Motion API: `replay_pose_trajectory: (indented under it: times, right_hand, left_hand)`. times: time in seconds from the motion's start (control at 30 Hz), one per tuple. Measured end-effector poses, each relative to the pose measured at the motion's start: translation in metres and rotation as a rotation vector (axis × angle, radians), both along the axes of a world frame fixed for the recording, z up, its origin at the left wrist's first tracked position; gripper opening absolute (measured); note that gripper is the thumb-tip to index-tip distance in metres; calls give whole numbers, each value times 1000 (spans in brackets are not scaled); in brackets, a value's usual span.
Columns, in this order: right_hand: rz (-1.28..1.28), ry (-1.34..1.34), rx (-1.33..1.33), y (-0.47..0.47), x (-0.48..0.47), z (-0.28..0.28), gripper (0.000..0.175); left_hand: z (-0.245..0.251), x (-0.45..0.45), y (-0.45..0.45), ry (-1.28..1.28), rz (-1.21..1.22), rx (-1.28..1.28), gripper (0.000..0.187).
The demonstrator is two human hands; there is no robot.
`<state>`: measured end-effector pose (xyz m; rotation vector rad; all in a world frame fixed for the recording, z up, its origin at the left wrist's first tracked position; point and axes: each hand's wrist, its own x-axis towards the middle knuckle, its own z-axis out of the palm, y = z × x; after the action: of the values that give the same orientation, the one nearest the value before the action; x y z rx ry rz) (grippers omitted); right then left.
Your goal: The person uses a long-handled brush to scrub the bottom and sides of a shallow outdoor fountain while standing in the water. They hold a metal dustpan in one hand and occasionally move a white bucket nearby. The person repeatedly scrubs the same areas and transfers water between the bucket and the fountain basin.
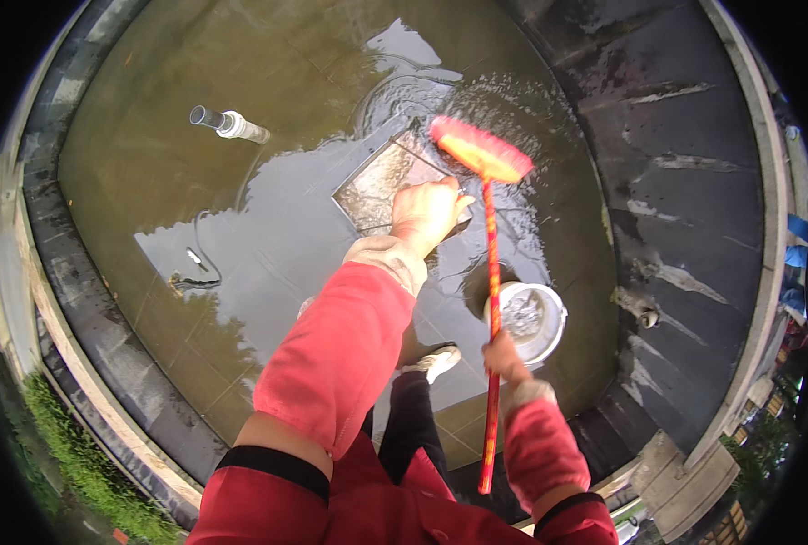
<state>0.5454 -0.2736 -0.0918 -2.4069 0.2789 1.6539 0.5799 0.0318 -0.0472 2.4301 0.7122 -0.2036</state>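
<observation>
My right hand (506, 358) grips the red and yellow handle of a push broom (491, 272). The broom's head, orange with red bristles, is raised at the upper end, over rippling shallow water. My left hand (428, 211) is on or just above a square framed panel (383, 178) lying in the water; whether its fingers hold the edge is hidden. A white bucket (555, 327) with water in it stands beside the broom handle, close to my right hand. My shoe (438, 362) shows between my arms.
Murky water (138, 170) covers the tiled floor of a dark-walled basin (683, 204). An upright pipe (240, 127) rises at the upper left. A cable (199, 257) lies at the left. A short pipe (648, 318) sticks out of the right wall.
</observation>
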Motion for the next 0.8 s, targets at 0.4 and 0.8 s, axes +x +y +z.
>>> replay_pose_trajectory:
  times: [0.4,0.8]
  right_hand:
    - [-326,-101,299,29,98,150,16]
    - [298,-117,-72,50,23,-55,53]
  left_hand:
    - [-3,-9,1,-119,38,-8,33]
    - [-4,-8,2,-129,70,-96,32]
